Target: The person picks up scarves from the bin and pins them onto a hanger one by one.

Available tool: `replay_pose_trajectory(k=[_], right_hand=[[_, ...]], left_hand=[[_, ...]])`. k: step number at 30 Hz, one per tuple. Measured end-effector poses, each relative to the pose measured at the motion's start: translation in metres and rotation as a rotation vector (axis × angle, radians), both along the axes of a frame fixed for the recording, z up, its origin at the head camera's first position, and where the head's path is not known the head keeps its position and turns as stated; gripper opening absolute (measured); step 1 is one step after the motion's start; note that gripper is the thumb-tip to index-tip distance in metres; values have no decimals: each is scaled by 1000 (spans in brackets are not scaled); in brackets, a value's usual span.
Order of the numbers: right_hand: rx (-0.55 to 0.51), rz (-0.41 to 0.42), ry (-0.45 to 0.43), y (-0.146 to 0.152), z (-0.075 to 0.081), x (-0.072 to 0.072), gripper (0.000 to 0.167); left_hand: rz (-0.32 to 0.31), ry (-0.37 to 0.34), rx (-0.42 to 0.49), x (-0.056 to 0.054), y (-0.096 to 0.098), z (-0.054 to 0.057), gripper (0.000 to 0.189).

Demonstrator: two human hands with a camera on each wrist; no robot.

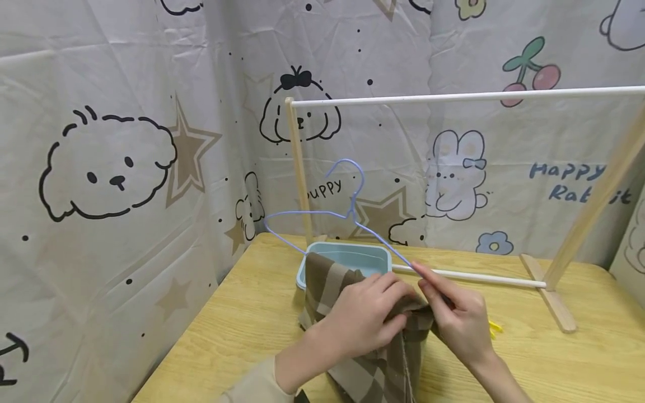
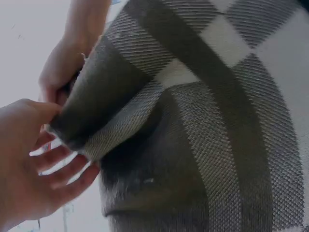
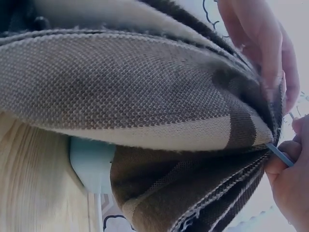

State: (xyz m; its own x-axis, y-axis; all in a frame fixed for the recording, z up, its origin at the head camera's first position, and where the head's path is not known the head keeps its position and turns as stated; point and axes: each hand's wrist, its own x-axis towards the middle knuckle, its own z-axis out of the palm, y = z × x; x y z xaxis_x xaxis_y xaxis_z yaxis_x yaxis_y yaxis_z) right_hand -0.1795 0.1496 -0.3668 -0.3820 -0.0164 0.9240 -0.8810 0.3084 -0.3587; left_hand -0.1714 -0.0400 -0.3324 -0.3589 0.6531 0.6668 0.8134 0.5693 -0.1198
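A brown and beige plaid cloth (image 1: pixel 373 372) with frayed edges hangs in folds below both hands. My left hand (image 1: pixel 353 316) pinches its upper edge; in the left wrist view the thumb lies on the near side and the fingers (image 2: pixel 72 176) reach behind it. A lilac wire hanger (image 1: pixel 380 240) stands tilted with its hook up. My right hand (image 1: pixel 461 319) grips the hanger near its right end, close beside the left hand. The right wrist view shows a short piece of the hanger (image 3: pixel 280 155) entering the gathered cloth (image 3: pixel 145 92). The hanger's lower bar is hidden.
Behind the cloth stands a light blue plastic bin (image 1: pixel 347 246) on the wooden table (image 1: pixel 216 341). A rack with a white top rod (image 1: pixel 453 98) and wooden posts (image 1: pixel 594 207) spans the back. Something small and yellow (image 1: pixel 496 326) lies partly hidden behind the right hand. Printed curtains (image 1: pixel 126 252) enclose the table.
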Motion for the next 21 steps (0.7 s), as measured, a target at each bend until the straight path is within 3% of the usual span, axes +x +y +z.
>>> replay_pose_trajectory(k=[2, 4, 8, 10, 14, 16, 18, 21], right_hand=[[-5, 12, -2, 1, 0, 1, 42], [-9, 16, -15, 2, 0, 1, 43], [-11, 13, -33, 3, 1, 3, 43], [-7, 9, -32, 3, 2, 3, 43], [1, 17, -15, 3, 1, 3, 42], [4, 18, -18, 4, 1, 3, 42], [9, 21, -31, 4, -1, 4, 43], [28, 30, -49, 2, -4, 3, 44]], left_hand=[[-36, -91, 40, -4, -2, 1, 27], [-53, -65, 45, -8, -3, 1, 28], [-12, 180, -28, -12, -3, -3, 21], [22, 258, -71, -12, -2, -5, 14], [39, 263, -153, -14, -2, -7, 20], [4, 260, -170, -18, -2, -8, 24], [-48, 263, -145, -23, -1, -10, 22], [-121, 210, -60, -27, 1, -14, 15]])
